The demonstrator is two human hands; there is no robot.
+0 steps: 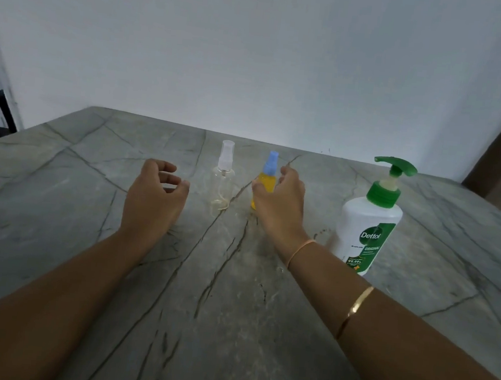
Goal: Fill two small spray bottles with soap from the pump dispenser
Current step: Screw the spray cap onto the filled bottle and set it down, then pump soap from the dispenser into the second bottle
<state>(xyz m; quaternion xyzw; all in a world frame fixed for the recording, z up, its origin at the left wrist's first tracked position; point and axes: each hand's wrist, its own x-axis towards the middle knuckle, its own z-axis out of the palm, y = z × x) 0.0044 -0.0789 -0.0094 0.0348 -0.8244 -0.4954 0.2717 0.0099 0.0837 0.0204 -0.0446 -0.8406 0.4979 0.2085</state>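
The pump dispenser stood upright at the right of the grey veined table, a white bottle with a green collar, a green pump head and a green label, its spout pointing left toward the two spray bottles. No hand was on it.

The left hand hovered over the table just left of the clear spray bottle, fingers loosely curled, holding nothing. The right hand was cupped about the yellow spray bottle, thumb at the bottle's left side and fingers round behind it. Whether it actually gripped the bottle or only surrounded it could not be told.

The clear spray bottle stood near the table's far edge with its clear cap on. It looked empty, with only the thin dip tube curled at its bottom. The yellow spray bottle stood just to its right, blue-capped and apparently full of yellow liquid almost to the neck.

By that look the work was about half done: one bottle filled and closed, the clear one not yet filled. The next move would call for unscrewing the clear bottle's spray head and holding its narrow neck steady under the spout, then pumping slowly, since thick soap could easily smear past so small an opening.
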